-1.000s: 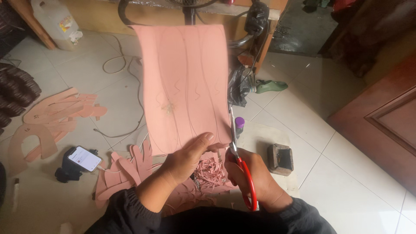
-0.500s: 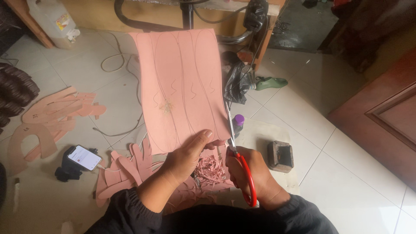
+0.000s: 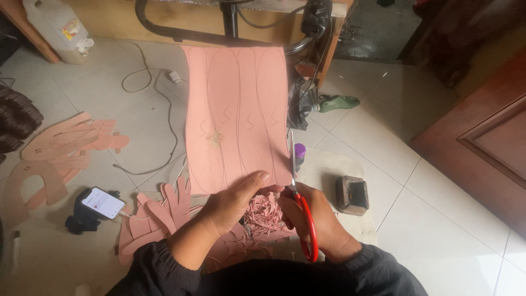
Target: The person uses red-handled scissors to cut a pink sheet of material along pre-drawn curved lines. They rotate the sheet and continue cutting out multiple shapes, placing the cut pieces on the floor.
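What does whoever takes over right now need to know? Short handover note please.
Left hand: pinches the near edge of the pink sheet, holding it up.
Right hand: in the red-handled scissors, blades at the sheet's right edge.
Sheet: marked with wavy lengthwise lines; most strips look uncut.
Done: pink trimmings heaped under the hands; cut pink shapes on the floor at left.
Left: the cut along the right-hand line has barely started, and the other lines are untouched.
Nearby: phone at left, dark block at right.

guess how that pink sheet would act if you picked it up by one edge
Probably semi-stiff: the pink sheet stands up from the left hand with only slight curl. Likely light, since one hand supports it. Scissors at its edge suggest it cuts easily.
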